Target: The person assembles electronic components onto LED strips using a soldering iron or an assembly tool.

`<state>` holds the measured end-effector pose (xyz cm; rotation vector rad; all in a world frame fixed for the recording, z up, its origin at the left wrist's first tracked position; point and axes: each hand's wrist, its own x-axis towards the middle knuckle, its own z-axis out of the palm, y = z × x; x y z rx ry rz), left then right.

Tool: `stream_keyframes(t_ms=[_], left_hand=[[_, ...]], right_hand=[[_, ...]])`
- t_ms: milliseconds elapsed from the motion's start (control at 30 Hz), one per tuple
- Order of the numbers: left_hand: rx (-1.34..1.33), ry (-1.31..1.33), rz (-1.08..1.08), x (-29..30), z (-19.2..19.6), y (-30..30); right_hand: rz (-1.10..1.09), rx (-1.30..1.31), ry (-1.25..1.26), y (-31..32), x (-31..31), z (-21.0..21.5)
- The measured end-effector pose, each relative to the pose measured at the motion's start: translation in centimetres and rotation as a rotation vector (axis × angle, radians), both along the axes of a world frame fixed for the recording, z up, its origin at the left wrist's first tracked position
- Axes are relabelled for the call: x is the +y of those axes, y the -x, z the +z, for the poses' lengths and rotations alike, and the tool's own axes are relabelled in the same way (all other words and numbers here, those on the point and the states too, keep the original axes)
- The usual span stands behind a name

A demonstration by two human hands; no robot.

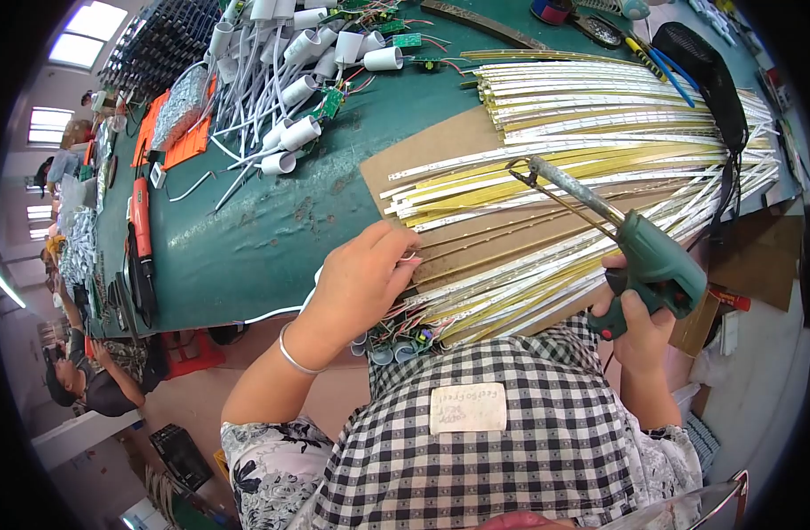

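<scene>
Two bare hands work at the near edge of a green table (246,247). The right hand (639,322) is closed around the grip of a green soldering gun (657,265), whose long metal barrel slants up and to the left, its wire tip hanging just over the strips near the middle of the scene. The left hand (361,278), with a thin silver bracelet (292,353) on its wrist, lies palm down with the fingers curled onto the near left ends of a broad fan of LED strips (599,124); whether it pinches one strip or only presses on them cannot be told. Those white and yellow strips lie side by side across a sheet of brown cardboard (431,146), running from the left hand out to the far right. Thin coloured wires and small grey caps (391,349) hang off the near ends of the strips, just below the left hand. Far left of the strips sits a heap of white plastic lamp sockets (299,88) with white cables and small green circuit boards (332,102). An orange power screwdriver (140,216) lies along the left edge of the table. A dark fan guard (701,66) stands at the far right, partly over the strips. Another person sits at the lower left, well apart from the hands.
</scene>
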<state>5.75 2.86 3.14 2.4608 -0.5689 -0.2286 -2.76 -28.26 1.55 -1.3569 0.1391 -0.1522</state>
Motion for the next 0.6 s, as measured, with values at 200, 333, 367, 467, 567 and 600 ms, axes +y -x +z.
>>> stream_keyframes(t_ms=[200, 333, 367, 467, 567, 600], left_hand=[[-0.172, -0.088, -0.058, -0.80, -1.01, -0.21], [-0.056, -0.072, -0.053, -0.62, -1.05, -0.35], [0.065, -0.001, -0.043, -0.51, -1.01, -0.47], [0.126, -0.036, -0.017, -0.40, -0.86, -0.91], [-0.057, -0.211, 0.044, -1.01, -1.08, -0.39], [-0.056, -0.211, 0.043, -0.89, -1.27, -0.25]], right_hand=[[0.017, 0.046, -0.004, -0.18, 0.41, 0.04], [0.032, 0.041, 0.005, -0.18, 0.34, 0.01], [0.025, 0.045, 0.003, -0.18, 0.30, -0.04], [0.031, 0.048, 0.000, -0.16, 0.33, 0.09], [0.034, 0.041, 0.003, -0.11, 0.60, 0.10], [0.032, 0.043, 0.003, -0.07, 0.58, 0.11]])
